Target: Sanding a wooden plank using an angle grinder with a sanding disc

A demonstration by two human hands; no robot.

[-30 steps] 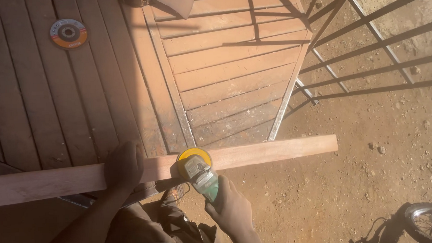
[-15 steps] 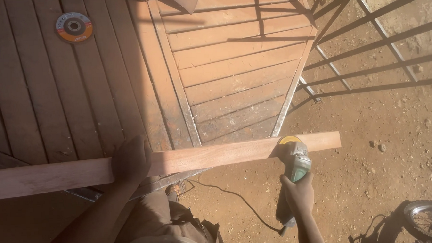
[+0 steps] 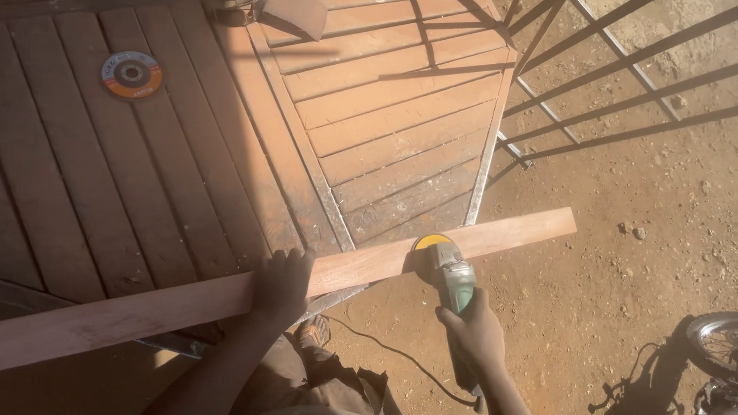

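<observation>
A view from above of a person working outdoors on bare reddish dirt ground (image 3: 638, 287). A long, narrow wooden plank (image 3: 371, 265) runs across the scene from the near left edge to the right, rising slightly toward its right end. It lies across the near edge of a large slatted wooden panel (image 3: 217, 156) with a metal frame, which serves as the surface beneath it and fills the far left and middle of the view.

The left hand (image 3: 281, 282) lies palm down on top of the plank, left of its middle, fingers spread over the far edge; its grip is flat and pressing rather than wrapped around. The right hand (image 3: 474, 331) is closed around the green body of an angle grinder (image 3: 448, 270); the grip is a full, tight hold on the tool's handle. The grinder points away from the person, and its yellow-guarded head meets the plank's near edge, to the right of the left hand and well short of the plank's right end. A black power cord (image 3: 384, 352) trails along the ground from under the right hand toward the near left.

On the far left of the panel lies a loose round grinding disc (image 3: 132, 74) with an orange label, well apart from both hands. Black metal railings (image 3: 612, 64) lean at the far right. Part of a motorcycle wheel (image 3: 732, 349) shows in the near right corner.
</observation>
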